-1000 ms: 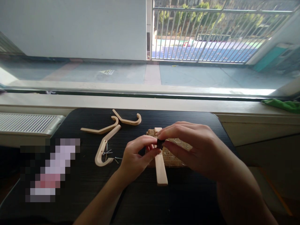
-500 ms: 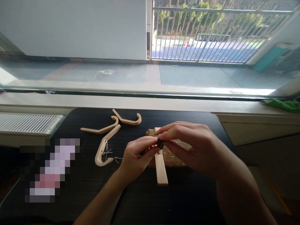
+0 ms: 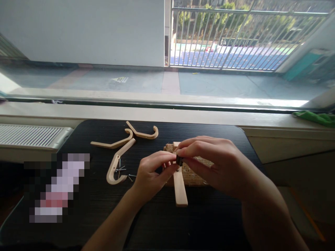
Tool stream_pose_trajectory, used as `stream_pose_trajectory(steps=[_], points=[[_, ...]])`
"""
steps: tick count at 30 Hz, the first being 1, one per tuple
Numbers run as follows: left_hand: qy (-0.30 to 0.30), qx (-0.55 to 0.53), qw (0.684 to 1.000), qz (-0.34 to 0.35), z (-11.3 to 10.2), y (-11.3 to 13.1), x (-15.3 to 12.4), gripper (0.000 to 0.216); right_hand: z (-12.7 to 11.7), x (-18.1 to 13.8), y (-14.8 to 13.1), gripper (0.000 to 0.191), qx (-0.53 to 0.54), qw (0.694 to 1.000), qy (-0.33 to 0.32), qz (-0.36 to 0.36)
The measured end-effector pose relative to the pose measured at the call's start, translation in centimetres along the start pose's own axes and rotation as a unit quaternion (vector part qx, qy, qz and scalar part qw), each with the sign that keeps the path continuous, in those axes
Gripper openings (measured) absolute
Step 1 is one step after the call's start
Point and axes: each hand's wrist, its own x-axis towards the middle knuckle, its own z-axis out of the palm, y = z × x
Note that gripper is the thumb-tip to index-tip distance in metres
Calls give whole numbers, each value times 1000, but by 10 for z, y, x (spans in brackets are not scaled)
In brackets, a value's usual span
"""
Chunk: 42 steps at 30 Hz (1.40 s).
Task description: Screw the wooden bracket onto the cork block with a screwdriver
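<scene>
A small dark piece is pinched between the fingertips of my left hand and my right hand; its exact kind is too small to make out. Both hands are closed on it. Directly under it lies a pale wooden piece, its near end pointing toward me. That wood rests across a brown block with many small holes, partly hidden by my right hand. Left of my left hand sits a wooden hook with two holes, and several screws are scattered inside its curve.
Two more wooden hooks lie farther back on the black table. A blurred-out pinkish item is at the table's left. Behind the table run a white sill and a window; a green cloth lies on the sill's right end.
Both hands keep their pinch on the dark piece, with hardly any movement. The view has shifted very slightly.
</scene>
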Motion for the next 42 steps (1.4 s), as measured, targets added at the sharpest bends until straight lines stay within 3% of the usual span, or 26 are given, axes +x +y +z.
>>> stream_pose_trajectory(steps=[7, 21, 29, 42], points=[[-12, -4, 999, 31, 0, -2, 1, 11, -1, 1, -1, 12, -42, 999, 13, -10], [-25, -6, 1000, -1, 1, 1, 2, 6, -3, 0, -1, 8, -20, 1000, -8, -16], [-16, -11, 998, -57, 0, 2, 1, 11, -2, -1, -2, 12, -8, 1000, -9, -12], [-23, -43, 998, -31, 0, 0, 0, 4, -3, -3, 1, 13, 15, 1000, -9, -11]])
